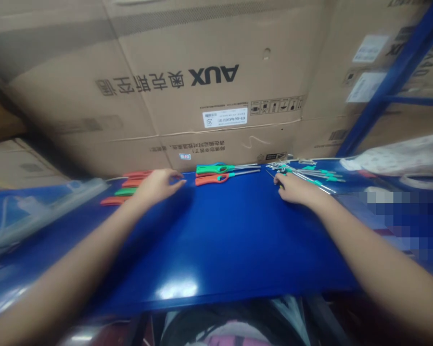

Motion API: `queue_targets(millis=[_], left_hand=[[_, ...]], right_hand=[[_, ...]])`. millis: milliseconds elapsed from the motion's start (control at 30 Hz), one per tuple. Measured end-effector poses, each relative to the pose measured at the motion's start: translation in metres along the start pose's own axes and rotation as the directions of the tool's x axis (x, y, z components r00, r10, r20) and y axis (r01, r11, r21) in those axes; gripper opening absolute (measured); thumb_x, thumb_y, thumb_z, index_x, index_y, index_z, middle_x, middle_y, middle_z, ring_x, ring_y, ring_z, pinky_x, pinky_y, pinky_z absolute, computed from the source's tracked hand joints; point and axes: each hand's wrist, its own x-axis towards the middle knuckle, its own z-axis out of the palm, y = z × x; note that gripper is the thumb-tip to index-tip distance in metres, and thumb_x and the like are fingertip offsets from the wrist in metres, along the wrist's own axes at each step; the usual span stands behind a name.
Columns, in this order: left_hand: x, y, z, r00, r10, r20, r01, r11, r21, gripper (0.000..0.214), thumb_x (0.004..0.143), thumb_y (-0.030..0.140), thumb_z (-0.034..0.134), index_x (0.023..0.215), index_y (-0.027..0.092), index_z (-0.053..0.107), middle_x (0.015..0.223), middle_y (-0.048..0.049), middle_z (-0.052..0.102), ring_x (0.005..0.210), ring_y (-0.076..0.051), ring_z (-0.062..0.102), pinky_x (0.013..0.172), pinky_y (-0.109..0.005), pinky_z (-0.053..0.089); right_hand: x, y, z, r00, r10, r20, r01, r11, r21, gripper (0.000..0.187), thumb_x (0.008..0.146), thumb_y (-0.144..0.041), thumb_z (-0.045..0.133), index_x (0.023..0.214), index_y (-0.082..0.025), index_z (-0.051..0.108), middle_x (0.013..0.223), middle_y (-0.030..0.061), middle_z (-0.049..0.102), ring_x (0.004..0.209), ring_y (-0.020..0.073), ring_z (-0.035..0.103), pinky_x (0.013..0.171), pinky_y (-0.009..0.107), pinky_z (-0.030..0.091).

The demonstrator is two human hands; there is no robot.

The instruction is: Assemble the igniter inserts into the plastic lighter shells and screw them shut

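1. L hand (161, 186): fingers apart; plastic handles (125, 191) right beside it.
2. R hand (291, 187): curled on thin tool (270, 173), blurry; shiny metal rods (315, 182) just beyond.
3. Lighters (210, 179) btwn hands: orange/green looped grips, slim metal tubes.

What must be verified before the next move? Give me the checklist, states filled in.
1. Left hand free: ok, no held thing visible.
2. Right hand gripping the thin tool: ok.
3. Tool tip touching anything: cannot tell, too blurred.
4. Long-nosed lighters lying side by side: ok, tubes toward the right.
5. Metal tubes neatly lined up: not ok, loosely crossed.
6. Leftmost handles fully visible: not ok, left arm partly covers them.
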Motion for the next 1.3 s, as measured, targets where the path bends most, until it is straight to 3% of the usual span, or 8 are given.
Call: queue_targets(millis=[233, 433, 667, 800, 900, 1033, 1200, 1300], left_hand=[[-0.019, -0.062, -0.034, 0.972, -0.176, 0.158, 0.154, 0.978, 0.142, 0.035, 0.074, 0.046, 0.071, 0.095, 0.017, 0.071, 0.088, -0.0076, 0.075, 0.079, -0.026, 0.068, 0.070, -0.029, 0.051], [-0.023, -0.071, -0.038, 0.898, -0.312, 0.311, 0.218, 0.928, 0.301, 0.032, 0.070, 0.045, 0.073, 0.061, 0.016, 0.065, 0.056, -0.0051, 0.063, 0.059, -0.023, 0.060, 0.060, -0.029, 0.044], [-0.025, -0.084, -0.023, 0.850, -0.356, 0.387, 0.233, 0.915, 0.330, 0.018, 0.065, 0.031, 0.073, 0.059, 0.018, 0.063, 0.058, -0.0062, 0.063, 0.061, -0.024, 0.061, 0.060, -0.030, 0.043], [-0.026, -0.084, -0.022, 0.804, -0.377, 0.459, 0.240, 0.913, 0.330, 0.029, 0.074, 0.036, 0.072, 0.054, 0.020, 0.059, 0.053, -0.0050, 0.059, 0.060, -0.023, 0.061, 0.061, -0.032, 0.046], [-0.027, -0.072, -0.025, 0.768, -0.321, 0.554, 0.201, 0.943, 0.267, 0.034, 0.086, 0.044, 0.067, 0.067, 0.017, 0.063, 0.061, 0.0007, 0.062, 0.059, -0.015, 0.059, 0.065, -0.030, 0.049], [-0.032, -0.036, -0.022, 0.768, -0.136, 0.626, 0.133, 0.990, 0.052, 0.028, 0.071, 0.042, 0.074, 0.056, 0.020, 0.067, 0.057, -0.0015, 0.068, 0.055, -0.019, 0.062, 0.052, -0.027, 0.040], [-0.046, 0.038, 0.008, 0.877, 0.097, 0.471, 0.057, 0.952, -0.302, 0.049, 0.086, 0.060, 0.057, 0.060, 0.020, 0.068, 0.060, -0.0025, 0.070, 0.052, -0.016, 0.061, 0.051, -0.025, 0.039], [-0.060, 0.078, 0.026, 0.956, 0.138, 0.259, -0.041, 0.937, -0.348, 0.049, 0.092, 0.055, 0.052, 0.062, 0.020, 0.069, 0.060, -0.0044, 0.069, 0.050, -0.015, 0.055, 0.049, -0.027, 0.031]], right_hand=[[0.004, 0.004, 0.006, 1.000, 0.007, -0.010, -0.007, 0.998, -0.062, 0.037, 0.085, -0.023, 0.052, 0.121, -0.018, 0.060, 0.114, 0.0175, 0.059, 0.102, 0.0315, 0.061, 0.083, 0.039, 0.047], [0.008, 0.006, 0.012, 0.998, -0.035, -0.057, 0.030, 0.996, -0.086, 0.033, 0.087, -0.029, 0.053, 0.116, -0.017, 0.063, 0.113, 0.0183, 0.059, 0.106, 0.0334, 0.060, 0.087, 0.041, 0.047], [0.010, 0.006, 0.012, 0.998, -0.032, -0.057, 0.027, 0.996, -0.083, 0.032, 0.090, -0.028, 0.052, 0.117, -0.017, 0.062, 0.110, 0.0154, 0.060, 0.099, 0.0281, 0.063, 0.090, 0.037, 0.047], [0.009, 0.007, 0.012, 0.997, -0.057, -0.056, 0.052, 0.994, -0.092, 0.032, 0.090, -0.031, 0.053, 0.116, -0.016, 0.063, 0.109, 0.0165, 0.061, 0.099, 0.0292, 0.062, 0.089, 0.039, 0.048], [0.008, 0.007, 0.013, 0.995, -0.090, -0.053, 0.084, 0.992, -0.095, 0.032, 0.089, -0.034, 0.054, 0.115, -0.017, 0.063, 0.108, 0.0164, 0.062, 0.099, 0.0299, 0.062, 0.088, 0.039, 0.048], [0.007, 0.007, 0.015, 0.994, -0.095, -0.050, 0.089, 0.989, -0.119, 0.034, 0.090, -0.036, 0.053, 0.115, -0.016, 0.062, 0.109, 0.0175, 0.062, 0.103, 0.0316, 0.061, 0.090, 0.041, 0.048], [-0.001, -0.009, 0.016, 0.978, -0.137, -0.155, 0.108, 0.977, -0.182, 0.044, 0.091, -0.036, 0.055, 0.128, -0.013, 0.057, 0.135, 0.0257, 0.049, 0.126, 0.0422, 0.048, 0.099, 0.054, 0.044], [-0.017, -0.038, 0.013, 0.853, -0.441, -0.280, 0.435, 0.896, -0.088, 0.043, 0.094, -0.038, 0.055, 0.131, -0.015, 0.055, 0.143, 0.0219, 0.044, 0.135, 0.0376, 0.041, 0.110, 0.054, 0.038]])
